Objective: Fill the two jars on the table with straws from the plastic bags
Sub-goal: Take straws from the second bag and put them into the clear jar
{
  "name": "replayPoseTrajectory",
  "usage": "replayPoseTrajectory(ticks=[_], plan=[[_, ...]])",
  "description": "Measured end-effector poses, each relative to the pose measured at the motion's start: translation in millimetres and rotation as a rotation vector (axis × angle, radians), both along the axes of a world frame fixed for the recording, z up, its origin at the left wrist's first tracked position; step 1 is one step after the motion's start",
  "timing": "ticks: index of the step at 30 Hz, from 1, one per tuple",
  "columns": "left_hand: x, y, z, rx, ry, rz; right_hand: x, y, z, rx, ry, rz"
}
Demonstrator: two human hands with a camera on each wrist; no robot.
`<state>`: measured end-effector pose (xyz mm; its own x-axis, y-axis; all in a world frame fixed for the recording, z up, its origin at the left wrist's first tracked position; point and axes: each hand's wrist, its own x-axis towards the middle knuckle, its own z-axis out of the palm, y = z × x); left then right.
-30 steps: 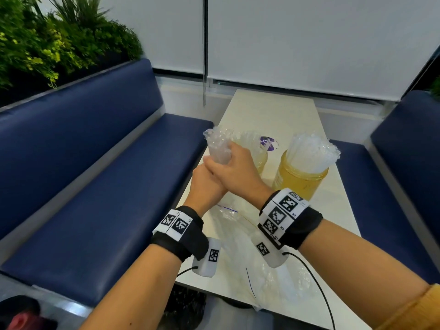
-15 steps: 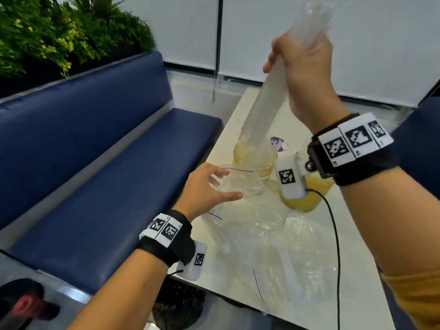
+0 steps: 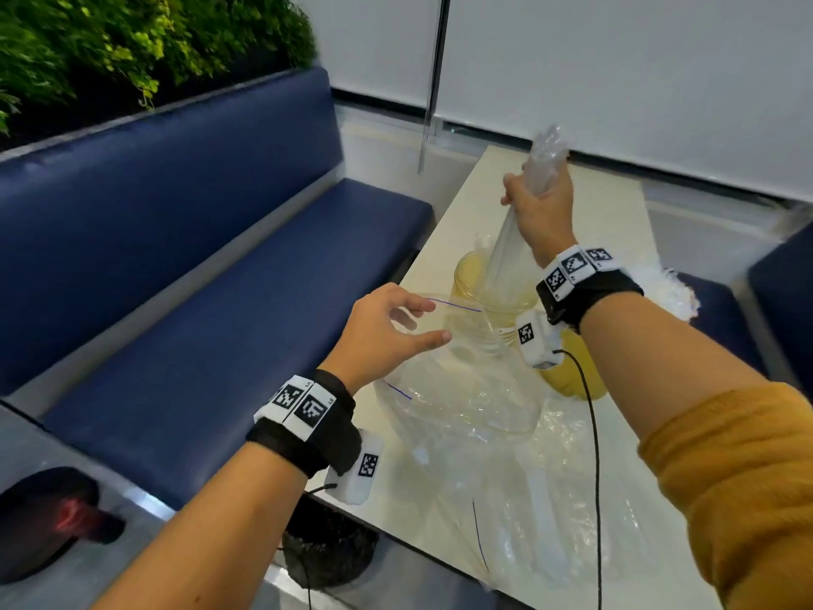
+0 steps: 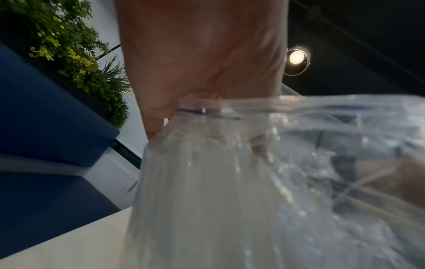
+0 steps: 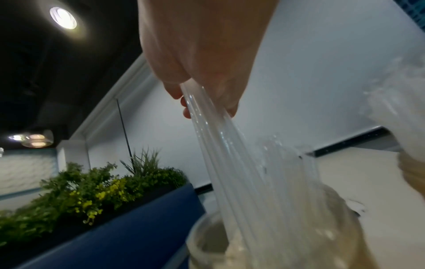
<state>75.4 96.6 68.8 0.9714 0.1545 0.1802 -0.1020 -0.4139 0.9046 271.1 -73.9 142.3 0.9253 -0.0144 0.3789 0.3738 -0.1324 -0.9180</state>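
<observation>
Lowered since half a second before, the right hand point(image 3: 539, 209) gripped a straw bundle point(image 3: 506, 253) entering the jar point(image 3: 473, 279) near the table's point(image 3: 616, 213) left edge; ideally it released gradually while the left hand point(image 3: 380, 332) pinched the bag point(image 3: 462, 389).

Even, bright indoor light is filling the head view, with wide-angle bending at its edges. Both wrist views are running dimmer and motion-blurred; a ceiling lamp point(image 5: 63, 17) is glaring at upper left, another ceiling spot point(image 4: 296, 57) at upper right.
</observation>
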Motion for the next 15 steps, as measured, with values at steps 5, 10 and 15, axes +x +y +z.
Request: replayPoseTrajectory(ticks=[5,10,15], plan=[[-1,3,-2,-0.004,-0.016,-0.005,6,-11,-44,-0.093,0.122,-0.068],[-1,3,-3,-0.047,-0.023,-0.007,0,-14,-55,-0.387,0.033,-0.112],[0,1,-4,-0.063,-0.020,-0.017,-4,-22,-58,-0.305,-0.154,-0.172]])
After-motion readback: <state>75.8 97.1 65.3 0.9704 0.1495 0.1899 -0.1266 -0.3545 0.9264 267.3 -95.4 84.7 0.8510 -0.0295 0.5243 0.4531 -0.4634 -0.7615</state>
